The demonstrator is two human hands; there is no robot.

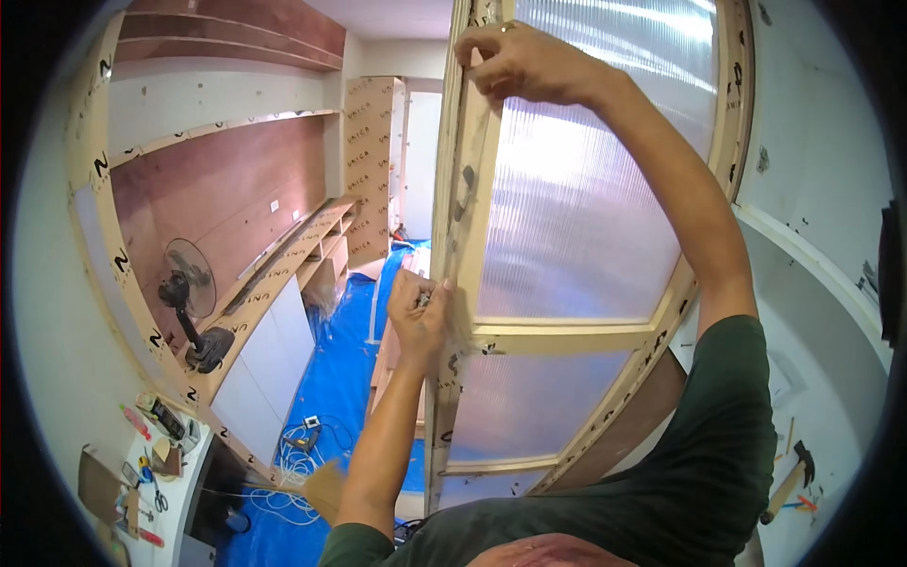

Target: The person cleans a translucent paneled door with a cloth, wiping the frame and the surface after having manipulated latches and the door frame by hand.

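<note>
In front of me stands a door with a pale yellow frame (564, 335) and ribbed translucent panels (576, 208). My right hand (529, 64) is raised to the upper part of the frame's left side, fingers bent together; a small whitish bit shows by the fingertips, too small to name. Lower down, my left hand (419, 307) is closed beside the door's left edge, its thumb close to the frame. What lies in its fingers is hard to make out. Between the hands, a grey door handle (464, 186) sits on the frame.
A black fan (194, 317) stands on a long low cabinet (260, 364) at left. Blue sheeting (331, 354) covers the floor, with white cables (298, 472) on it. Scissors (161, 496) and small tools lie on the lower-left ledge; a hammer (792, 482) is at right.
</note>
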